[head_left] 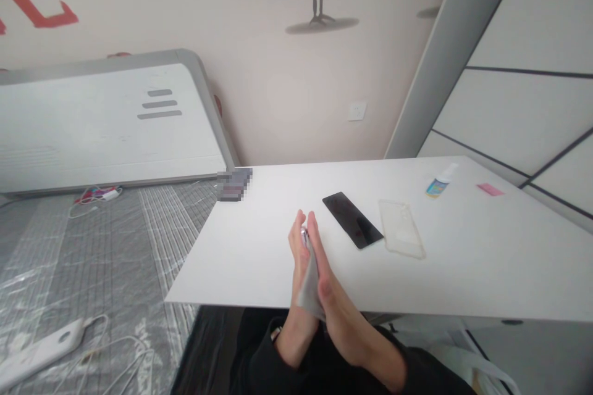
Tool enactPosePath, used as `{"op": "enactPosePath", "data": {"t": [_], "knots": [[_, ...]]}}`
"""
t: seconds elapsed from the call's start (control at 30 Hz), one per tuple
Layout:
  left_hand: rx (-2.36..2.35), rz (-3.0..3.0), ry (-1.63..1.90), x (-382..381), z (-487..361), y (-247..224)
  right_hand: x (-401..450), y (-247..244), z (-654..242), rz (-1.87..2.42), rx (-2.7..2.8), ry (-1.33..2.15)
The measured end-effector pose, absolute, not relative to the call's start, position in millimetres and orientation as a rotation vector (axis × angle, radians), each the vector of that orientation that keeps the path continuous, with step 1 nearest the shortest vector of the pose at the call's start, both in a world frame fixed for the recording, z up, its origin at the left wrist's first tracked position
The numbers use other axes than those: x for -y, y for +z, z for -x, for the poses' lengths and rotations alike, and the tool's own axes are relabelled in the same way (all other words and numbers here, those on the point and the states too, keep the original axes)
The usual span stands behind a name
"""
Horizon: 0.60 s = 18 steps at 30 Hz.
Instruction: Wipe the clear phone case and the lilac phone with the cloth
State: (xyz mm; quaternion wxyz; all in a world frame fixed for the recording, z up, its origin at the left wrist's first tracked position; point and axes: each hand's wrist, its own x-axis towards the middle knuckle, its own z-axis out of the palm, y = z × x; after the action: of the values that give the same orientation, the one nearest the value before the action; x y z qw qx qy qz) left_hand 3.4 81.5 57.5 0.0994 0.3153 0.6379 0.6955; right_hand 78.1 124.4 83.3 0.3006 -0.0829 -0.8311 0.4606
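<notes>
My left hand [297, 253] and my right hand [323, 268] are pressed palm to palm over the near part of the white table. Between the palms is a thin grey cloth [309, 296], its lower end hanging out towards me. A small shiny edge [304, 233] peeks out near the fingertips; what it belongs to is hidden. Right of my hands, a smartphone [353, 220] lies flat with its dark screen up. Beside it rests a clear phone case [401, 229].
On the white table [250, 259] stand a small spray bottle [438, 185] and, further right, a pink packet [490, 189]. A blurred-out dark item [234, 184] lies at the far left corner. Left of the table is a bed [115, 265] with a white power strip [46, 352] and cables.
</notes>
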Motion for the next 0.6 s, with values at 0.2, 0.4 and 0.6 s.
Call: {"op": "enactPosePath", "data": {"t": [0.2,0.4,0.6], "knots": [[-1.151,-0.470,2.190,-86.7,-17.2,69.2,-133.6,83.8,-59.5,0.123,2.327,0.966],[-0.813,-0.244,2.158,-85.0,8.7,86.7,-139.0,74.4,-77.6,-0.075,2.594,0.710],[-0.981,-0.301,2.146,-83.9,-8.6,82.6,-149.8,65.1,-70.1,0.164,2.556,0.609]]}}
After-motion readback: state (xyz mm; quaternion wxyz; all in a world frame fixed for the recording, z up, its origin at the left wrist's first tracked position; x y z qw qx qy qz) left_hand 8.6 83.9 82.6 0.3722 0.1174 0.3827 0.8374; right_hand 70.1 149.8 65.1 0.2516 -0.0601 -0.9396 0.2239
